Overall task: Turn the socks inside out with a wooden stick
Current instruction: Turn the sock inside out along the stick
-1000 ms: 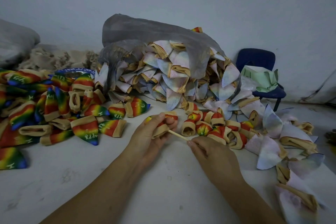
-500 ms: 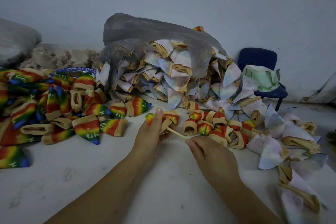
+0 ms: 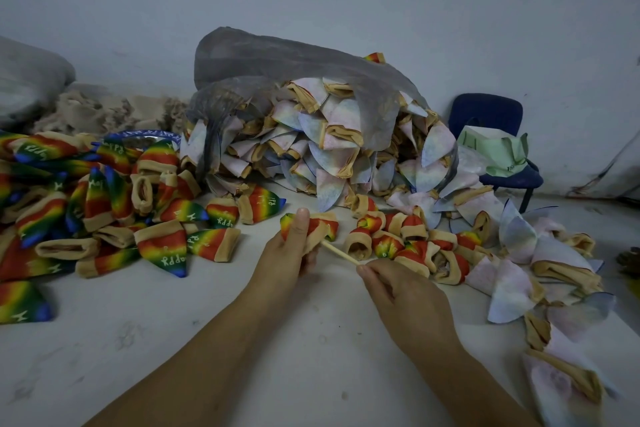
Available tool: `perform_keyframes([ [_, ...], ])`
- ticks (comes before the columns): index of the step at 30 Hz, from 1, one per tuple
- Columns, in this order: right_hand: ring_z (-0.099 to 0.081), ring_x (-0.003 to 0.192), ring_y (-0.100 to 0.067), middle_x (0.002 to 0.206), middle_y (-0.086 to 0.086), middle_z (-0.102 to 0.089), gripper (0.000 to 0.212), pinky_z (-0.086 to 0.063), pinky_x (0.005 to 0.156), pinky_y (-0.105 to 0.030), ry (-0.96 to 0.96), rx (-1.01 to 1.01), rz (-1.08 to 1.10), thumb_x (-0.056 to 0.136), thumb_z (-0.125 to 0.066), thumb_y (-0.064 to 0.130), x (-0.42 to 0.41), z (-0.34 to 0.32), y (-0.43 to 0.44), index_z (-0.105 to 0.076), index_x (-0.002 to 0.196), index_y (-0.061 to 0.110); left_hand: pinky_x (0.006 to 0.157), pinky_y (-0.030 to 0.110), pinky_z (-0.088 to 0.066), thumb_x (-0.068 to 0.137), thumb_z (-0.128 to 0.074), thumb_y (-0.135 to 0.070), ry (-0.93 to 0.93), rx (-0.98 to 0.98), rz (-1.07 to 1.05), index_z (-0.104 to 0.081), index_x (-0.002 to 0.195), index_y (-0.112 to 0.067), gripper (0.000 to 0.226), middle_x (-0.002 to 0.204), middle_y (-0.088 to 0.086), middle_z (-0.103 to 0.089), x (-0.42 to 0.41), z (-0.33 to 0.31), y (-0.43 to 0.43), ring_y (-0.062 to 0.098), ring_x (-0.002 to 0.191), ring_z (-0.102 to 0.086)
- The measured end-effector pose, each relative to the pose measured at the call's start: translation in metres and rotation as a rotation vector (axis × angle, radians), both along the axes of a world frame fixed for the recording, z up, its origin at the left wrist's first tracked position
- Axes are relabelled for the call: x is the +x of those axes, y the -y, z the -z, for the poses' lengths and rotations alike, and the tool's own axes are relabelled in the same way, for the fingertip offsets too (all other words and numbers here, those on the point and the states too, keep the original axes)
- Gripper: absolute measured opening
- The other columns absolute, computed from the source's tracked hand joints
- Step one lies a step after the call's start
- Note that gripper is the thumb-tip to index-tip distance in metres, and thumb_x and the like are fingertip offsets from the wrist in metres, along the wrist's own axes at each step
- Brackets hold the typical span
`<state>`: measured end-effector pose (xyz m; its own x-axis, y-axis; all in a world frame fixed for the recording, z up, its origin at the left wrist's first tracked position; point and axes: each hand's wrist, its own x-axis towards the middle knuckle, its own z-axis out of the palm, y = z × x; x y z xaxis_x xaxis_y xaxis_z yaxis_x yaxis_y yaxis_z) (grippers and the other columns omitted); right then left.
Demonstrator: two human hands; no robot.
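My left hand grips a small rainbow sock with a tan cuff, thumb laid over its top. A thin wooden stick runs from the sock's cuff opening down to my right hand, which pinches its near end between thumb and fingers. The stick's far tip is hidden inside the sock. Both hands hover just above the white table near its middle.
A pile of bright rainbow socks covers the left side. A cluster of rolled red-and-tan socks lies right of my hands. Pale inside-out socks spill from a grey plastic bag and trail down the right edge. A blue chair stands behind.
My left hand has raised the sock a little and turned it, thumb now pointing upward over it. The stick sits deeper in the cuff. My right hand has barely moved.
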<state>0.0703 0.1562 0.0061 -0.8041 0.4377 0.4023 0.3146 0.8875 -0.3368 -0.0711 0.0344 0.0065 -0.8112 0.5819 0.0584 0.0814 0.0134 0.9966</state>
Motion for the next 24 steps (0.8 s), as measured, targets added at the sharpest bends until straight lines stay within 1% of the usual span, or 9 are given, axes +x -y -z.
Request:
perform_keyframes([
  [3,-0.052,0.068,-0.007,0.074,0.012,-0.057,0.033,-0.045,0.058,-0.027,-0.014,-0.004,0.005,0.094,-0.036,0.051,0.000,0.001,-0.002,-0.062,0.094,0.032,0.071,0.037,-0.036,0.075,-0.046,-0.085,0.081,0.102,0.058,-0.062,0.061,-0.029,0.060,0.061,-0.004,-0.053,-0.001,0.004,-0.001,0.013,0.062,-0.047],
  [5,-0.054,0.069,-0.007,0.076,0.012,-0.059,0.035,-0.046,0.058,-0.027,-0.024,-0.017,0.011,0.093,-0.036,0.052,0.000,0.001,-0.003,-0.063,0.095,0.031,0.069,0.034,-0.035,0.077,-0.058,-0.078,0.161,0.205,0.066,-0.070,0.074,-0.027,0.053,0.063,-0.002,-0.052,-0.003,0.003,0.000,0.012,0.061,-0.045],
  [8,-0.053,0.069,-0.005,0.074,0.014,-0.056,0.036,-0.045,0.058,-0.026,-0.026,-0.043,0.027,0.093,-0.034,0.052,0.001,0.001,-0.005,-0.063,0.098,0.032,0.064,0.025,-0.035,0.084,-0.058,-0.058,0.265,0.371,0.070,-0.077,0.102,-0.021,0.045,0.065,-0.005,-0.049,-0.006,-0.003,0.003,0.007,0.061,-0.044],
  [10,-0.053,0.068,-0.005,0.073,0.015,-0.055,0.037,-0.044,0.057,-0.024,-0.038,-0.050,0.026,0.093,-0.033,0.052,0.001,0.001,-0.006,-0.063,0.099,0.032,0.063,0.025,-0.032,0.085,-0.052,-0.062,0.202,0.300,0.046,-0.076,0.093,-0.026,0.044,0.063,-0.006,-0.047,-0.005,-0.008,0.005,0.007,0.060,-0.041],
  [12,-0.054,0.068,-0.006,0.074,0.012,-0.059,0.040,-0.045,0.057,-0.025,-0.039,-0.036,0.001,0.092,-0.032,0.054,0.002,0.000,-0.005,-0.065,0.097,0.030,0.059,0.023,-0.030,0.084,-0.040,-0.073,0.018,0.079,0.022,-0.062,0.068,-0.034,0.048,0.056,-0.010,-0.042,-0.001,-0.009,0.005,0.005,0.054,-0.038],
  [13,-0.054,0.068,-0.007,0.075,0.011,-0.060,0.042,-0.045,0.056,-0.024,-0.034,-0.028,-0.013,0.092,-0.032,0.054,0.002,0.000,-0.004,-0.065,0.096,0.030,0.057,0.022,-0.030,0.082,-0.036,-0.076,-0.034,0.023,0.007,-0.054,0.063,-0.032,0.051,0.053,-0.013,-0.040,0.001,-0.010,0.004,0.006,0.052,-0.037],
  [16,-0.052,0.067,-0.006,0.073,0.013,-0.058,0.039,-0.036,0.054,-0.016,-0.030,-0.021,-0.040,0.092,-0.034,0.053,0.002,-0.001,-0.004,-0.066,0.094,0.030,0.056,0.023,-0.031,0.076,-0.034,-0.077,-0.065,-0.073,-0.052,-0.053,0.068,-0.027,0.054,0.048,-0.016,-0.044,0.002,-0.009,0.003,0.005,0.054,-0.041],
  [20,-0.051,0.069,-0.005,0.075,0.014,-0.056,0.033,-0.036,0.057,-0.018,0.015,-0.047,-0.032,0.094,-0.037,0.050,0.002,0.000,-0.003,-0.064,0.098,0.031,0.046,0.014,-0.030,0.074,-0.030,-0.077,-0.169,-0.135,-0.091,-0.048,0.061,-0.021,0.059,0.046,-0.012,-0.039,0.001,-0.009,0.002,0.003,0.046,-0.040],
  [24,-0.052,0.071,-0.004,0.078,0.014,-0.059,0.049,-0.040,0.060,-0.022,0.023,-0.062,-0.017,0.089,-0.025,0.058,0.001,0.000,-0.001,-0.064,0.105,0.033,0.047,0.016,-0.030,0.074,-0.023,-0.078,-0.182,-0.160,-0.101,-0.044,0.055,-0.019,0.066,0.042,-0.009,-0.039,0.005,-0.009,-0.002,0.004,0.040,-0.038],
])
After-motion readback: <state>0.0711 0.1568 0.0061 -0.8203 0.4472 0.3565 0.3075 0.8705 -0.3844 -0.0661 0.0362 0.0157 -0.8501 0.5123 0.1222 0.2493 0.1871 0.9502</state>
